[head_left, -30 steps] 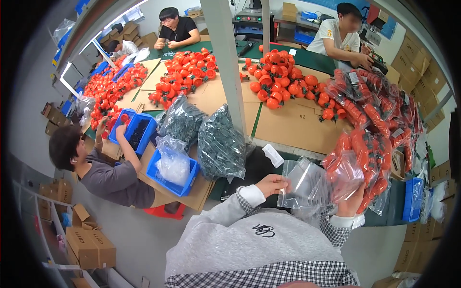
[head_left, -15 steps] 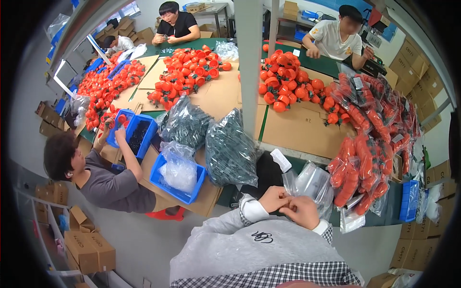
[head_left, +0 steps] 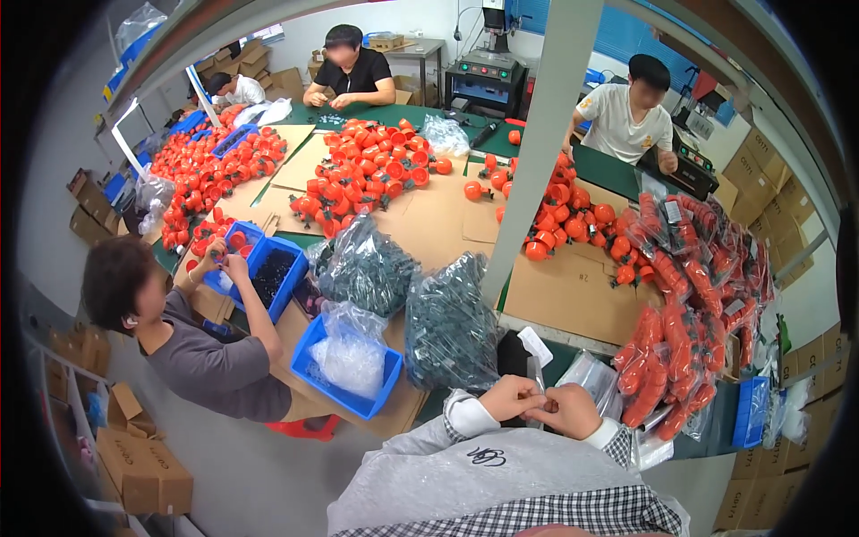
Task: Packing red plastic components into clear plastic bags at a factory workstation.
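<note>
A wide fisheye camera, the left one of a pair worn side by side on the person's head, looks down and forward from above the chest. Nearest to it, along the lower edge, spreads the wearer's grey top (head_left: 420, 488); the left hand (head_left: 508, 397) and right hand (head_left: 574, 412) come just beyond. The green table (head_left: 598, 166) stretches farther off, toward co-workers, and a pale post (head_left: 548, 98) crosses the view.

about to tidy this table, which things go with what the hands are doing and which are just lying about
Likely in use:
thin plastic piece between left hand and right hand
flat clear bags nearby
bagged red pieces

Likely just lying about:
white slip
blue bin at far right
cardboard boxes at lower left
</note>
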### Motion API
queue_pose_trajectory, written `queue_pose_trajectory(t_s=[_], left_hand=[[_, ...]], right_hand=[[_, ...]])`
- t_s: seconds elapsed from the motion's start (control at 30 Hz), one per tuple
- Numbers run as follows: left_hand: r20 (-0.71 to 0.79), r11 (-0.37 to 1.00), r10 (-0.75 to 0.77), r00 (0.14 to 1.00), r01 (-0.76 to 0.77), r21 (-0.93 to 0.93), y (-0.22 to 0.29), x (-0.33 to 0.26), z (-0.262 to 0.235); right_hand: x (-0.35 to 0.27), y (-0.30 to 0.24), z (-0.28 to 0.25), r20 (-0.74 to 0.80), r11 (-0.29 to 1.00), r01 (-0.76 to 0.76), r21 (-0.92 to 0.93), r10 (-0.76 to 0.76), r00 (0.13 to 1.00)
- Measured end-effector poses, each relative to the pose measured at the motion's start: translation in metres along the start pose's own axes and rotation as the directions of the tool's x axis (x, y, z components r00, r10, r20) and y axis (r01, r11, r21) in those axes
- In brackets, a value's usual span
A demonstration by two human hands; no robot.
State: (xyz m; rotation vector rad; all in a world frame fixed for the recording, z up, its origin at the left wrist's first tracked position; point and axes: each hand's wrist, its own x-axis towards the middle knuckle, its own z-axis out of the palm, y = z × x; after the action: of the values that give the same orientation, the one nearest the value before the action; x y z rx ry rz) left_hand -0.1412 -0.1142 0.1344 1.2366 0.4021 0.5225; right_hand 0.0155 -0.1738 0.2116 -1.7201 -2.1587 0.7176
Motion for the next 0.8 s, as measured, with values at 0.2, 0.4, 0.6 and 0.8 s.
queue_pose_trajectory(t_s=[0.2, 0.4, 0.6, 0.8], left_hand=[[0.177, 0.995, -0.099, 0.979, 0.101, -0.004, 0.005, 0.011, -0.013], [0.162, 0.988, -0.136, 0.977, 0.146, -0.054, 0.005, 0.027, 0.001], [0.103, 0.984, -0.170, 0.980, 0.173, -0.027, 0.002, 0.036, 0.019], [0.027, 0.979, -0.197, 0.980, 0.195, 0.055, 0.013, 0.042, 0.036]], right_hand=[[0.006, 0.012, -0.004, 0.141, 0.946, -0.037, 0.322, -0.010, 0.990], [0.009, 0.043, -0.017, 0.275, 0.763, -0.080, 0.641, -0.130, 0.953], [0.011, 0.085, -0.023, 0.482, 0.683, -0.204, 0.702, -0.245, 0.841], [-0.001, 0.106, -0.017, 0.424, 0.554, -0.221, 0.802, -0.268, 0.865]])
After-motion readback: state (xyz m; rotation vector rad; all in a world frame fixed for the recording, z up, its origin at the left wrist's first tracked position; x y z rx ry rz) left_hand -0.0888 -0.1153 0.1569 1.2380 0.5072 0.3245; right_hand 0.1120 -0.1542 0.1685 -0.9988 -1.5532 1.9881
